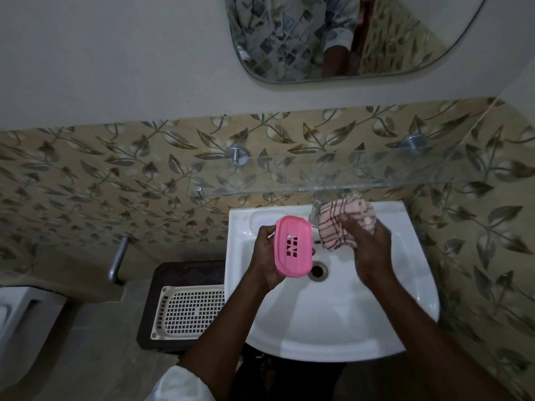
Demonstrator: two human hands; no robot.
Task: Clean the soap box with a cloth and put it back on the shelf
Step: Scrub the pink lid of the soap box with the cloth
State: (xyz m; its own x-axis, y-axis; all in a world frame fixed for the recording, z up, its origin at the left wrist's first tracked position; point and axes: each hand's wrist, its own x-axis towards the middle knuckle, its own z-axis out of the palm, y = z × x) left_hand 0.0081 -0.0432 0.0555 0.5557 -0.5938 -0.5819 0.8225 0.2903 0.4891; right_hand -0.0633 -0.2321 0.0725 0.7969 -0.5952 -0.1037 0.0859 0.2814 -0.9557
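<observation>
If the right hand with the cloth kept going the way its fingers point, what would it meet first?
Probably the tap just beyond the cloth in the right hand, then the glass shelf; depth is unclear.

No readable text, labels, brands or numbers anywhere, pink soap box (293,246) plain with only cut-out slots, checked cloth (344,224) unmarked, white sink (333,322) unmarked, glass shelf (362,175) bare of writing

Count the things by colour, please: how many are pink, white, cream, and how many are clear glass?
Pink: 2, the soap box and the cloth
White: 1, the sink
Cream: 1, the tray
Clear glass: 1, the shelf
Total: 5
</observation>
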